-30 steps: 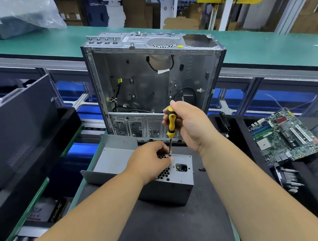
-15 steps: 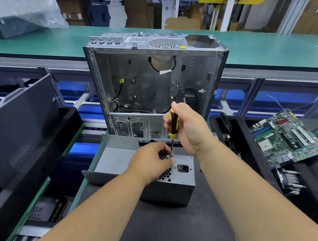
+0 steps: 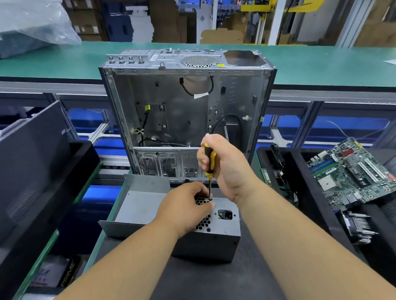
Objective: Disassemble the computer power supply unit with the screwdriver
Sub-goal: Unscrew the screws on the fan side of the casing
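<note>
The power supply unit (image 3: pixel 210 235) lay on the dark surface (image 3: pixel 205 291) directly in front of the person, its perforated grille face and power socket turned upward, with a loose grey sheet-metal cover (image 3: pixel 137 204) touching its far left side. The right hand (image 3: pixel 227 166) gripped the yellow-and-black handle of the screwdriver (image 3: pixel 209 165), fingers curled round it, the shaft held near upright with its tip down on the unit's top face at the edge of the grille. The left hand (image 3: pixel 185 209) rested on the grille, its fingers curled and pressed together about the shaft's tip; whether they pinched a screw could not be determined. An emptied computer case (image 3: pixel 188 107) stood upright just behind the unit, open side facing the person, a few cables remaining inside. A motherboard (image 3: pixel 352 176) lay on a dark bin to the right, well apart from the unit. A black panel (image 3: pixel 21 162) leaned at the left.
</note>
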A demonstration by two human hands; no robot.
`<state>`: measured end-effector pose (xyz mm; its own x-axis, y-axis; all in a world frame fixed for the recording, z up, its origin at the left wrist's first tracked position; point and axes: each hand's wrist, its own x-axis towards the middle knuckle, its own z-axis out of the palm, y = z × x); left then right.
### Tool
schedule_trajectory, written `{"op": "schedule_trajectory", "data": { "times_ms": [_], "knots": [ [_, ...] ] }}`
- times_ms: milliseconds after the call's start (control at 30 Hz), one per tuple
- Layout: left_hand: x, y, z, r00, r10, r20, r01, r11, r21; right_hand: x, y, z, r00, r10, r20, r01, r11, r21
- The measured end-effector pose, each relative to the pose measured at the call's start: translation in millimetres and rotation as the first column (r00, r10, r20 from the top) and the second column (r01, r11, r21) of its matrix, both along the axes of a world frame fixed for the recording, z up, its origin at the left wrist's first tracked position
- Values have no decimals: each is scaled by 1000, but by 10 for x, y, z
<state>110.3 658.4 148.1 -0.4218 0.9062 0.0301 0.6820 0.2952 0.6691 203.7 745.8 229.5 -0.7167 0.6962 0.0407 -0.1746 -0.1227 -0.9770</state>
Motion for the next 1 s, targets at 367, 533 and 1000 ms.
{"op": "schedule_trajectory", "data": {
  "times_ms": [367, 533, 1000],
  "knots": [
    [18, -24, 14, 1000, 0, 21, 0, 1000, 4, -10, -20, 57, 992, -89, 92, 90, 996, -3],
    [20, -23, 28, 1000, -1, 14, 1, 1000, 1, -38, -55, 31, 1000, -8, 19, 8, 1000, -7],
    [2, -39, -12, 1000, -26, 13, 25, 999, 39, 19, 32, 2, 995, -101, -4, 100, 993, -55]
  ]
}}
